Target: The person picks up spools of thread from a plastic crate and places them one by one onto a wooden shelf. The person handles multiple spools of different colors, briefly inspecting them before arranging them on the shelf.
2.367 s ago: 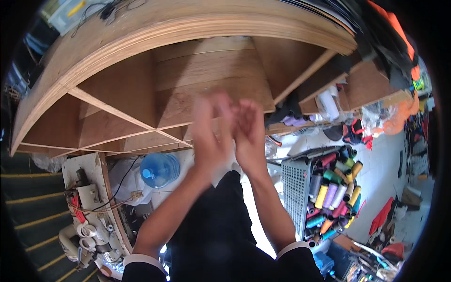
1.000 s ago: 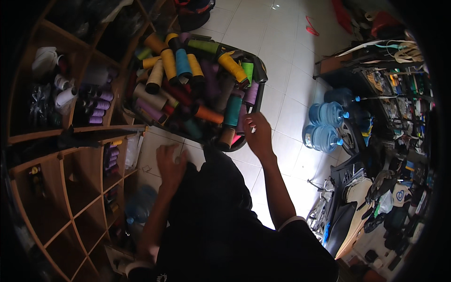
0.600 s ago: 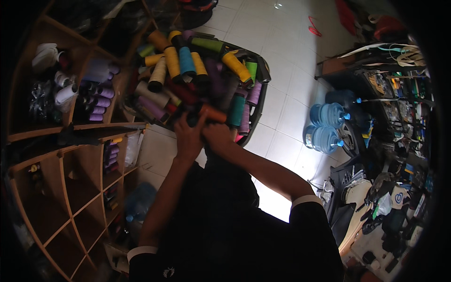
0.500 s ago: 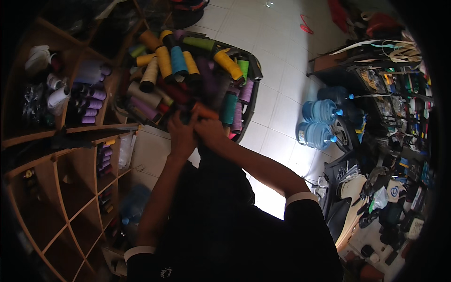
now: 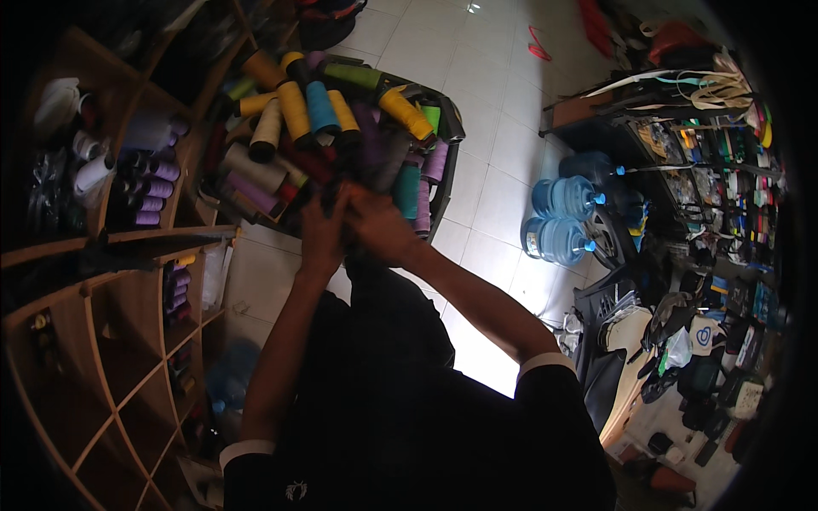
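Both my hands meet at the near edge of a black basket [image 5: 450,183] heaped with thread spools. My left hand [image 5: 322,237] is closed around the dark end of an orange thread spool [image 5: 347,188]. My right hand [image 5: 380,223] wraps the same spool from the other side, and most of it is hidden by the fingers. Just beyond lie a dark red spool [image 5: 305,162], a beige spool [image 5: 256,166] and a teal spool [image 5: 406,189]. A blue spool [image 5: 322,106] and several yellow spools [image 5: 294,112] lie on top of the heap.
Wooden cubby shelves [image 5: 119,400] line the left side, some compartments holding purple spools [image 5: 158,187]. Blue water jugs [image 5: 562,240] lie on the white tiled floor [image 5: 477,196] to the right. Farther right is a crowded rack [image 5: 724,170] beside a black chair [image 5: 601,366].
The orange spool has turned and is now mostly covered by my right hand, which has shifted up and over it. The view has moved slightly, so the surroundings sit a little farther left.
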Action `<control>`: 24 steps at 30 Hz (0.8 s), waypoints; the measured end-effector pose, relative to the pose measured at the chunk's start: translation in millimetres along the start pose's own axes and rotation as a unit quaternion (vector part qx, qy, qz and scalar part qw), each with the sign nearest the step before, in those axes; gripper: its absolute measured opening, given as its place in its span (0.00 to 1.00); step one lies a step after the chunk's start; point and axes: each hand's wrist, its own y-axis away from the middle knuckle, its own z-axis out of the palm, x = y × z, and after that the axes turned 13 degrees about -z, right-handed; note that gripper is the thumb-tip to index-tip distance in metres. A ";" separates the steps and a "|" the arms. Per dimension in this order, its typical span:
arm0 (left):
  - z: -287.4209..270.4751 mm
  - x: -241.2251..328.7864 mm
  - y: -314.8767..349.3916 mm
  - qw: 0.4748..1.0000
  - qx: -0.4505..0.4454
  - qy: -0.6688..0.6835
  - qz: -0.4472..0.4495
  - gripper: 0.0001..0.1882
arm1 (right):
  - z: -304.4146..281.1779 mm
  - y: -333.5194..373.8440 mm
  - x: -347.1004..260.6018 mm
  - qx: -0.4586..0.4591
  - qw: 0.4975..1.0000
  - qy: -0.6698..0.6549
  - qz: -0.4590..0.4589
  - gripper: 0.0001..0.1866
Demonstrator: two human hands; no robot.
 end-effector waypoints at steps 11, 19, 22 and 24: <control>-7.4 1.9 -0.4 0.999 -0.012 -0.027 -0.027 0.52 | -36.1 13.5 -12.6 0.036 0.977 -0.195 0.080 0.27; -10.1 9.5 3.2 0.998 -0.005 -0.040 -0.044 0.49 | -73.4 39.9 -43.4 0.246 0.853 -0.383 0.255 0.30; -11.4 11.3 6.9 0.997 -0.020 -0.055 -0.046 0.49 | -83.1 57.4 -34.7 0.416 0.720 -0.468 0.300 0.25; -12.3 10.8 10.4 0.998 -0.020 -0.049 -0.035 0.48 | -84.4 69.2 -20.2 0.487 0.632 -0.518 0.309 0.25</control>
